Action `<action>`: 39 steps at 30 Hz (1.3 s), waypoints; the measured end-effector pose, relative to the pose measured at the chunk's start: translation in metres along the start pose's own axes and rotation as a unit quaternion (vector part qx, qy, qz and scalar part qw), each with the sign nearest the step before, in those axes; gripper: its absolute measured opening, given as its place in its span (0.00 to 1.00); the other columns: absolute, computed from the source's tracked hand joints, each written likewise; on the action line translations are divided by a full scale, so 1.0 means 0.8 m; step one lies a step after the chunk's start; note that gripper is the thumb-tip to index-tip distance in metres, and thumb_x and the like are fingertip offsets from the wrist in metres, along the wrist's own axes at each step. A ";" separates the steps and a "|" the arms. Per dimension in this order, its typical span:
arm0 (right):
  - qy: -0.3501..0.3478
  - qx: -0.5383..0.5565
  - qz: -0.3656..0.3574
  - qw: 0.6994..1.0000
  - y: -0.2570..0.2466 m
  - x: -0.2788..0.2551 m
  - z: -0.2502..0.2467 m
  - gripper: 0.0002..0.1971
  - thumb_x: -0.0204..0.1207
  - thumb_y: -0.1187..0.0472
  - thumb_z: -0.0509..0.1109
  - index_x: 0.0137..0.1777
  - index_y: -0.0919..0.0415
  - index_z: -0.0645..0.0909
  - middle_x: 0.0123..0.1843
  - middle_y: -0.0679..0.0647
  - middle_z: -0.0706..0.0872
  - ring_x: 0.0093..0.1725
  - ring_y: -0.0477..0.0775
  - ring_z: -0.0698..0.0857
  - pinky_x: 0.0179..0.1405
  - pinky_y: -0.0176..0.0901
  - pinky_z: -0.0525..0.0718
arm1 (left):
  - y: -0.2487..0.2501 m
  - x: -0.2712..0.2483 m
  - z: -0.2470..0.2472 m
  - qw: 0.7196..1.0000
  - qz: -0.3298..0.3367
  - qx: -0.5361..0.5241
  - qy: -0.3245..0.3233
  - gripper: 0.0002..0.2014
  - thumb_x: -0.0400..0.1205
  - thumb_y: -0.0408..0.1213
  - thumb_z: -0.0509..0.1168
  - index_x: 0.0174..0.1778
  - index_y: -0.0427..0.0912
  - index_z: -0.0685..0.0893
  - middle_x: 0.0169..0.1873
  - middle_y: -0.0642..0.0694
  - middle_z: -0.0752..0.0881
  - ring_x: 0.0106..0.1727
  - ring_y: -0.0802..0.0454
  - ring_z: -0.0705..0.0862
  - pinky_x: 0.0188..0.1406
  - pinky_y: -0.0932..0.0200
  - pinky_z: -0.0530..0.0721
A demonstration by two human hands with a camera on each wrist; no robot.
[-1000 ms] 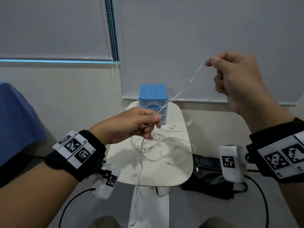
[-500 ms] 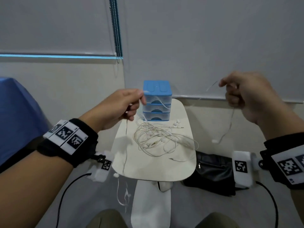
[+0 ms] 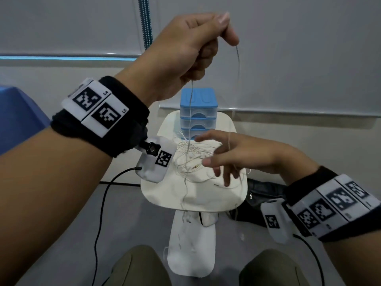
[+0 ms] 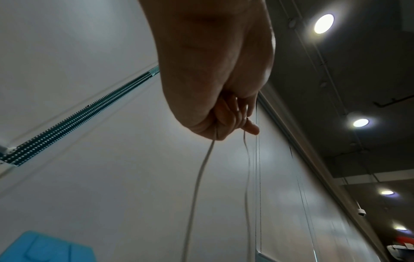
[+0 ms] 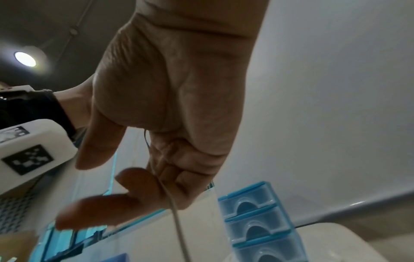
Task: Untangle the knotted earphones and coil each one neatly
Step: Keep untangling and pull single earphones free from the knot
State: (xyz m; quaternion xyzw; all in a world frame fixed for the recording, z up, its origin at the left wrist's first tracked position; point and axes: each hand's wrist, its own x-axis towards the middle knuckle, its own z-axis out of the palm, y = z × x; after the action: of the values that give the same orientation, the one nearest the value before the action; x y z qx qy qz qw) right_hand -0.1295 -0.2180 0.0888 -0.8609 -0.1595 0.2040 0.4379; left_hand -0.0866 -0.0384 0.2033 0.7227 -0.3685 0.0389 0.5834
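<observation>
My left hand (image 3: 185, 50) raised, pinching an earphone cable (image 4: 197, 186)
2 strands hang below my curled fingers; right hand (image 3: 243, 155) spread loosely above the tangle (image 3: 191, 155); cable crosses its fingers.

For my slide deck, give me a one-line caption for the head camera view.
Left hand lifts an earphone wire above the tangle on a small white table; right hand reaches in.

Tangle of earphones (image 3: 191, 155) at frame centre on the bench (image 3: 216, 195), drawer unit (image 3: 198, 112) directly behind it at the bench's far edge. Left hand (image 3: 185, 50) high at upper centre, cable (image 3: 190, 112) hanging from it to the tangle; right hand (image 3: 243, 155) lower right, over the tangle. Bag (image 3: 261, 195) on the floor right of the bench.
</observation>
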 end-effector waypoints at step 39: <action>0.310 0.189 -0.196 0.911 -0.064 -0.049 -0.081 0.16 0.92 0.56 0.57 0.61 0.67 0.81 0.56 0.62 0.92 0.30 0.55 0.84 0.14 0.34 0.59 | -0.195 -0.101 0.100 0.975 -0.168 0.029 -0.141 0.09 0.88 0.39 0.69 0.44 0.45 0.91 0.50 0.38 0.92 0.34 0.53 0.80 0.33 0.71 0.76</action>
State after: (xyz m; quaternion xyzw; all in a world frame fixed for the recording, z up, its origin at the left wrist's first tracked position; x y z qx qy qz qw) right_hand -0.1365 -0.2516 0.1738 -0.7333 -0.1399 -0.1370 0.6511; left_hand -0.0849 -0.0615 0.0121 0.7893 -0.3190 -0.1508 0.5025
